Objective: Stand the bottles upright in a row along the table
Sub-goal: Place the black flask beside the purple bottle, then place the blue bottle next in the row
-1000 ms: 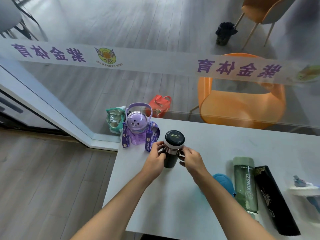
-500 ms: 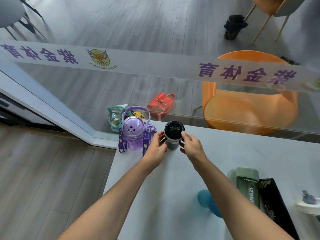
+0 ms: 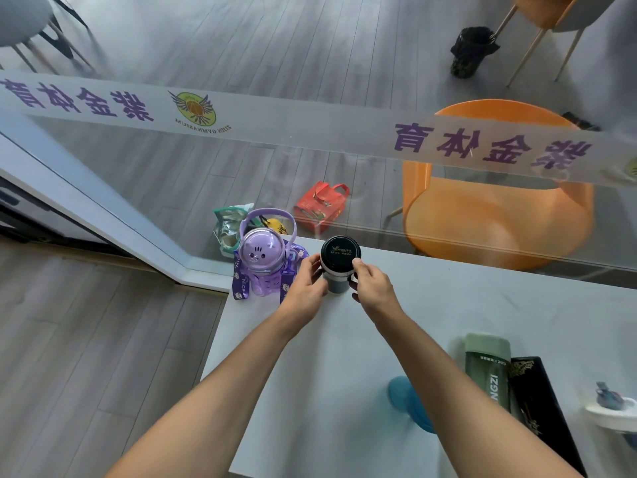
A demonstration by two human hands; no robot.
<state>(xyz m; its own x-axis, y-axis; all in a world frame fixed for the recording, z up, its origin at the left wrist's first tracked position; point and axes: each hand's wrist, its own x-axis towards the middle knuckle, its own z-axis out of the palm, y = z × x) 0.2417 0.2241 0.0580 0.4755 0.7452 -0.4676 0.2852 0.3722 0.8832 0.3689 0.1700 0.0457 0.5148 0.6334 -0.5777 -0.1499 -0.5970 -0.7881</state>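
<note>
Both hands, left (image 3: 307, 283) and right (image 3: 370, 285), grip the black-lidded bottle (image 3: 339, 262) upright on the white table (image 3: 344, 391), glass wall (image 3: 310, 160) right behind, grey plank floor (image 3: 86, 357) around.

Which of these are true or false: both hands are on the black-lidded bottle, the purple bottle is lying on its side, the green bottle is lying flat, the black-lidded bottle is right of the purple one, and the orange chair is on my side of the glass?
1. Both hands hold the black-lidded bottle. True: left hand and right hand grip its sides.
2. The purple bottle lies on its side. False: it stands upright.
3. The green bottle lies flat. True.
4. The black-lidded bottle is right of the purple one. True.
5. The orange chair is on the near side of the glass. False: it sits beyond it.
</note>
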